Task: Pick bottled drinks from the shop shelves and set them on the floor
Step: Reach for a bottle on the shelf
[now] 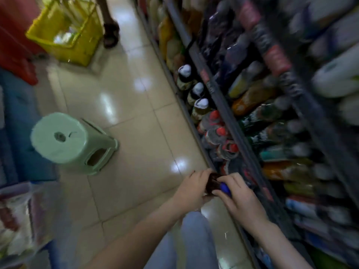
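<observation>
While the bottle hangs between both hands just off the front edge of the bottom shelf, the likeliest mishap is a slip. The left hand curls round its dark body and the right hand has its fingers closed over the end with the blue cap, so the bottle lies nearly sideways. Blur hides how firm either hold is.

If it is set down at that tilt, its round body would probably roll across the floor, whose cream tiles are glossy and throw back hard light spots. A knuckle swinging back toward the shelf could also topple the red-capped bottles crowded at that edge.

The bottle looks smooth and cylindrical, dark brown, likely plastic, though I cannot be sure. Well apart on the tiles stands a pale green plastic stool with a round, holed seat. A yellow plastic basket sits farther up the aisle.
</observation>
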Tool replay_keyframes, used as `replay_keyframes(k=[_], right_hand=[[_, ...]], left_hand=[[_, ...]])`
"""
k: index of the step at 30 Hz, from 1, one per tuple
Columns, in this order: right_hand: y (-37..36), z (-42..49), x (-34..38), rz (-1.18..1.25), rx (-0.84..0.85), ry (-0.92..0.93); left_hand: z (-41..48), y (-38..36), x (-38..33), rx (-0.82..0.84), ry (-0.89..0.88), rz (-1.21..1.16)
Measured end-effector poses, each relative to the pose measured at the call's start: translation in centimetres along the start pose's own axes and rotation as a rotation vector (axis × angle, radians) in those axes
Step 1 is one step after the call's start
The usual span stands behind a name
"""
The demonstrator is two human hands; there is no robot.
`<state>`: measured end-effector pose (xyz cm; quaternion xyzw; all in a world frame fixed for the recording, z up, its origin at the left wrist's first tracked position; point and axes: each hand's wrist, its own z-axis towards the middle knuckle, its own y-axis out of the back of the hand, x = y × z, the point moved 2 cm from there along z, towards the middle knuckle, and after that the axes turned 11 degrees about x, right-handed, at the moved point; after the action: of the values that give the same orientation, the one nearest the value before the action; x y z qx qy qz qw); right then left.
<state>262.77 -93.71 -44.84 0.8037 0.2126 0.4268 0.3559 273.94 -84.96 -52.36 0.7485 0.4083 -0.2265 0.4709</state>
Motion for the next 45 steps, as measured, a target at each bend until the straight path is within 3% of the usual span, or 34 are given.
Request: replay_keyframes(k=[3, 7, 11, 16, 24, 30, 32, 37, 39, 45], right_hand=[[4.4, -7.2, 2.9, 0.029, -0.205, -0.060], [8.0, -18.1, 5.0, 0.298, -0.585, -0.192], [9.0, -29.8, 4.6, 0.428, -0.744, -0.336], [6.1, -47.4, 2.2, 0.666, -0.967, -0.482], [-4.1, -77.4, 1.5, 0.574, -1.382, -0.583], [-5.3, -94.4, 0.7, 0.435, -1.570, -0.734], [-5.4, -99.7, -0.8, 0.416, -1.655, -0.730], [-5.3, -112.8, -6.2, 0.388, -1.882, -0.602], [-5.1, -117.8, -8.0, 0.362, -1.898, -0.571], [-6.1, -131.9, -11.2, 0.313, -1.850, -0.779]], left_hand=[[-2.7, 2.3, -7.2, 0.058, -0.163, 0.066], [-7.1, 2.1, -17.7, 0.108, -0.362, 0.198], [-10.8, -1.5, -28.6, 0.192, -0.534, 0.263], [-17.4, -12.3, -41.8, 0.271, -0.854, 0.414], [-32.6, -36.3, -55.8, 0.527, -1.165, 0.381], [-39.7, -50.1, -65.2, 0.804, -1.150, 0.214], [-40.7, -54.9, -67.9, 0.839, -1.173, 0.258], [-42.7, -67.3, -75.9, 0.811, -1.225, 0.235], [-44.4, -71.7, -79.7, 0.788, -1.240, 0.212], [-50.4, -82.7, -90.2, 0.738, -1.279, 0.269]])
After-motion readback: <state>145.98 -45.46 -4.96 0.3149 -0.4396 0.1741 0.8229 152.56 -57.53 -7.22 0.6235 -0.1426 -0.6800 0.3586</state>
